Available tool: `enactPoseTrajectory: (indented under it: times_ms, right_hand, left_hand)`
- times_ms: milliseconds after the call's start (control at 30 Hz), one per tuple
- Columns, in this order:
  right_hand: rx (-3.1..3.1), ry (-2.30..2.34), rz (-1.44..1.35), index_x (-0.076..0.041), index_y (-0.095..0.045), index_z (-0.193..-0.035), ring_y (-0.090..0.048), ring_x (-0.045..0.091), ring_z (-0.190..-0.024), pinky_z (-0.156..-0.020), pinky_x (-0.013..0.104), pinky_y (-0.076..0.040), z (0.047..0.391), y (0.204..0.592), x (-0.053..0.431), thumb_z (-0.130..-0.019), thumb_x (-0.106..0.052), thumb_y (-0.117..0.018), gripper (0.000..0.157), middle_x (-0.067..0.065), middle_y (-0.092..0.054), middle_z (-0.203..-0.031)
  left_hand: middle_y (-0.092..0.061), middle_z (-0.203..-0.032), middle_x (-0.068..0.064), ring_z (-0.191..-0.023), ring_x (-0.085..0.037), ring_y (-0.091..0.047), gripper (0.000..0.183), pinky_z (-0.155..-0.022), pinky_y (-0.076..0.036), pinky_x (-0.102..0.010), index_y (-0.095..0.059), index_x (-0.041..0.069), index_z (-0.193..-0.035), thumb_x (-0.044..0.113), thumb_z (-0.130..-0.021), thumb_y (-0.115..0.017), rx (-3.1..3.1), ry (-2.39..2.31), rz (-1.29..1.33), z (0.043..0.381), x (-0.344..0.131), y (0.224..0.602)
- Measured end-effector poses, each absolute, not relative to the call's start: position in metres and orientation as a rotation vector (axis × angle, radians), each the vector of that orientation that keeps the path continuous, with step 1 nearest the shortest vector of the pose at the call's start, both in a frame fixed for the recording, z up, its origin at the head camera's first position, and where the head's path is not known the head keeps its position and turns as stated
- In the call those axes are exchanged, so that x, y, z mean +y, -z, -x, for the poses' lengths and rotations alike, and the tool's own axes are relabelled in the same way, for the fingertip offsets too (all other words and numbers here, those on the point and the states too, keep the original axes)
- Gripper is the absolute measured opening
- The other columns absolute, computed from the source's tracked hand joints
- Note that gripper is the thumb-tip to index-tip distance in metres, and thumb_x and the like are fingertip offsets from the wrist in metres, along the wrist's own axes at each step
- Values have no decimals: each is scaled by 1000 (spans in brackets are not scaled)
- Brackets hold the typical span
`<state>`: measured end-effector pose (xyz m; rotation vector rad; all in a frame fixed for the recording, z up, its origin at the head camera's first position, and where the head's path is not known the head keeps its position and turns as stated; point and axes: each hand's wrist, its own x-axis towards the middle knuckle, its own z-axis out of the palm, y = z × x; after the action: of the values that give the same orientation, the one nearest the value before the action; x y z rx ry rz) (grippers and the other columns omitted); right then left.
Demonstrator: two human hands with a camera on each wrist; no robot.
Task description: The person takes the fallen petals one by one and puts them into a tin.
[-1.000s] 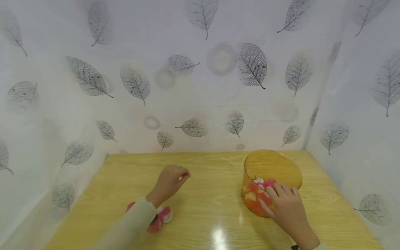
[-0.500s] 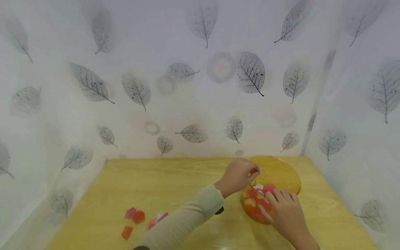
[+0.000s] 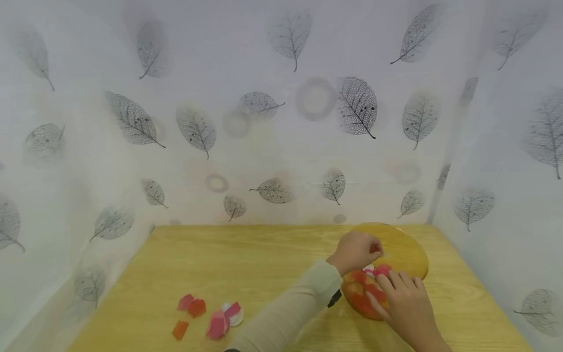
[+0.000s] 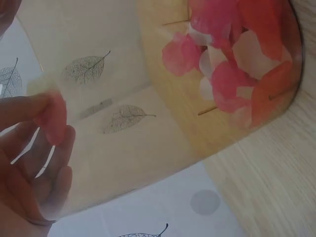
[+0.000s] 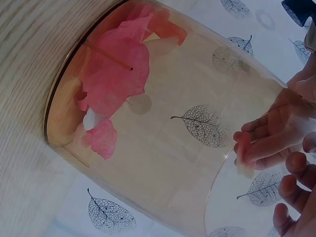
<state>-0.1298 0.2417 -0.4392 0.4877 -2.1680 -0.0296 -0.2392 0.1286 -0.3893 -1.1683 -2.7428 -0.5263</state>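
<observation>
In the head view a clear round container (image 3: pixel 402 247) stands at the right of the wooden table. Pink, red and cream petals (image 4: pixel 229 79) lie in its bottom, with a few thin brown sticks among them. Above its opening my left hand (image 3: pixel 355 251) pinches a pink petal (image 4: pixel 57 118) with a pale edge between thumb and fingers. My right hand (image 3: pixel 406 303) grips the container's near rim, fingers over the edge and thumb along the outer wall. Only its fingertips (image 5: pixel 291 187) show in the right wrist view.
Loose petals lie at the table's front left: red ones (image 3: pixel 197 308), an orange one (image 3: pixel 180 330), a pink bunch (image 3: pixel 218 324) and a white one (image 3: pixel 237 318). Pale leaf-patterned sheets (image 3: pixel 272 146) enclose the table at the back and sides.
My left hand has travelled right, from the left-middle of the table to over the container's opening. My right hand has stayed at the rim.
</observation>
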Motion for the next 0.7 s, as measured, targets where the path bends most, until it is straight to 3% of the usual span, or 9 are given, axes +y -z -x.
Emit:
enactPoseTrajectory:
  times_ms: [133, 300, 467, 567, 700]
  right_hand:
    - [-2173, 30, -483, -9, -54, -81, -46, 26, -60, -53, 37, -33, 128, 437, 243, -96, -56, -23, 58, 6, -52, -68]
    - [-2194, 43, -479, -9, -53, -80, -47, 26, -60, -54, 37, -34, 126, 435, 244, -96, -56, -22, 59, 7, -52, -68]
    - [-2190, 54, -481, -8, -54, -81, -48, 28, -61, -54, 37, -32, 126, 433, 245, -96, -56, -21, 61, 9, -53, -69]
    - [-2171, 47, -489, -7, -55, -82, -49, 28, -61, -53, 36, -31, 128, 434, 245, -96, -56, -21, 61, 9, -53, -69]
    - [-2167, 17, -501, -8, -56, -82, -48, 27, -60, -52, 35, -31, 128, 438, 242, -96, -56, -22, 60, 7, -52, -68]
  left_hand:
    - [-68, -81, 21, -63, 7, -52, 8, -53, -34, -8, -72, 31, -89, 35, -88, -65, -2792, 434, 1158, 237, 132, 386]
    - [-69, -98, 24, -71, 6, -59, 21, -51, -35, -9, -67, 39, -107, 41, -86, -65, -2831, 290, 1162, 236, 134, 384]
    - [-68, -106, 20, -70, 4, -60, 29, -48, -37, -8, -62, 37, -118, 39, -89, -62, -2782, 365, 1184, 238, 134, 386]
    - [-67, -113, 16, -84, 2, -63, 30, -58, -43, -7, -60, 32, -122, 34, -92, -58, -2701, 561, 1209, 240, 129, 389]
    - [-63, -122, 10, -105, -4, -62, 30, -81, -48, -11, -58, 24, -125, 27, -95, -55, -2484, 745, 1213, 241, 114, 396]
